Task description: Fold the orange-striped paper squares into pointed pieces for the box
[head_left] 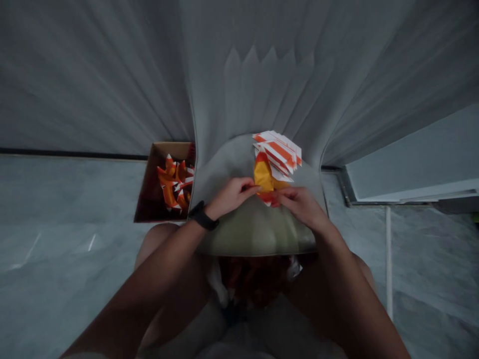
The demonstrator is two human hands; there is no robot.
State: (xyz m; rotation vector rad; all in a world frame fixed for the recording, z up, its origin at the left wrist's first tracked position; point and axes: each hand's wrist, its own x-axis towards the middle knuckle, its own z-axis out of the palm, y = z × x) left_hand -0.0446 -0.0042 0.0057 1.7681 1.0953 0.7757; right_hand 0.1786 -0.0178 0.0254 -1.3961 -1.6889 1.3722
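Observation:
My left hand (230,195) and my right hand (299,207) pinch the lower edge of a folded orange-and-yellow paper piece (264,175) from either side. A black wristband (203,216) circles my left wrist. Just beyond the held piece lies a loose stack of orange-and-white striped paper (279,153), touching it. Both rest on a rounded grey-green surface (254,229). Left of my left hand, a cardboard box (149,199) holds several folded orange-and-white paper pieces (174,182).
Pleated grey fabric (93,75) rises beyond the box and stack. Grey marbled flooring (67,259) spreads on both sides. A dark red mass (254,279) lies shadowed below the rounded surface. A pale grey ledge (411,159) stands at right.

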